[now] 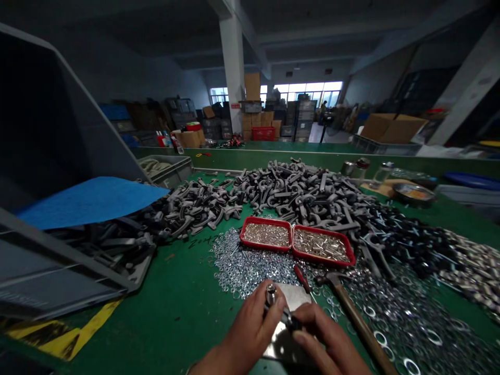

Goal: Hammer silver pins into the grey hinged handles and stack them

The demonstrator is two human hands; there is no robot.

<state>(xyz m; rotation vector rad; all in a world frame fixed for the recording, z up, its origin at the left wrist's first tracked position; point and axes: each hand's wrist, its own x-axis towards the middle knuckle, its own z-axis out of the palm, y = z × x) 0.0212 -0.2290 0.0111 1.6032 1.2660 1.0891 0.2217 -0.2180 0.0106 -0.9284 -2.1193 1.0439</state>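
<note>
My left hand [250, 328] is closed around a dark part with a shiny metal cylinder [271, 294] standing up at its end. With fingertips pinched together, my right hand [328, 338] grips the black end [291, 322] of that part; the fingers hide its exact shape. Both hands are above a flat metal plate [295, 297] on the green table. Just beyond them lies a red-handled screwdriver [301, 276]. To the right of my right hand rests a hammer [359, 317] with a wooden handle. Loose small metal rings [250, 268] are spread in front of the hands.
Two red trays [292, 249] hold small metal pieces and pins. Behind them rises a heap of grey handle-like parts [297, 190]. Black parts with bolts [414, 242] and short metal cylinders [474, 265] lie right. A tipped grey crate [78, 276] stands left with a blue sheet [97, 200].
</note>
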